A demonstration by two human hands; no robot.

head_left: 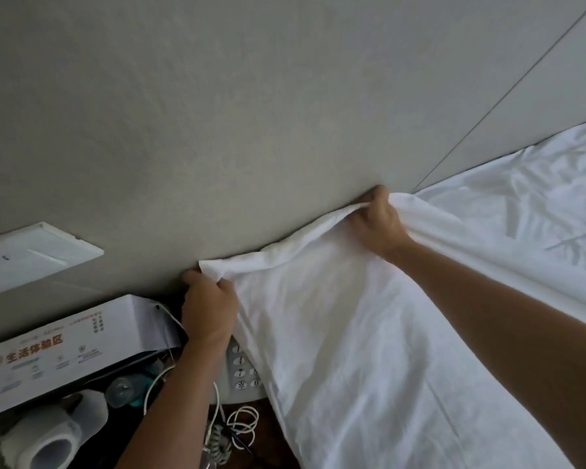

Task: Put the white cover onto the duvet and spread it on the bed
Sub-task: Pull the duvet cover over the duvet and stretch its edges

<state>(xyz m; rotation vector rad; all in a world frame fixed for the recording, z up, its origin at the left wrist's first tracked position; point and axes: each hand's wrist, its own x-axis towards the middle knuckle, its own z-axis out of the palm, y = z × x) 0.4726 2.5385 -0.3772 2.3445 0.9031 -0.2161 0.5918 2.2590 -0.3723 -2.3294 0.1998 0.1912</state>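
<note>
The white cover (369,333) lies spread over the bed, filling the right half of the head view up to the grey wall. My left hand (208,306) grips its corner at the wall, just above the bedside table. My right hand (378,225) holds a bunched fold of the top edge further right, pressed close to the wall. Wrinkled white fabric (538,204) stretches away to the far right. I cannot tell whether the duvet is inside the cover.
A bedside table at lower left holds a printed white box (65,350), a telephone keypad (244,370), coiled white cables (241,424), a bottle (122,390) and a paper roll (44,441). A white wall panel (31,255) sits on the grey wall (251,96).
</note>
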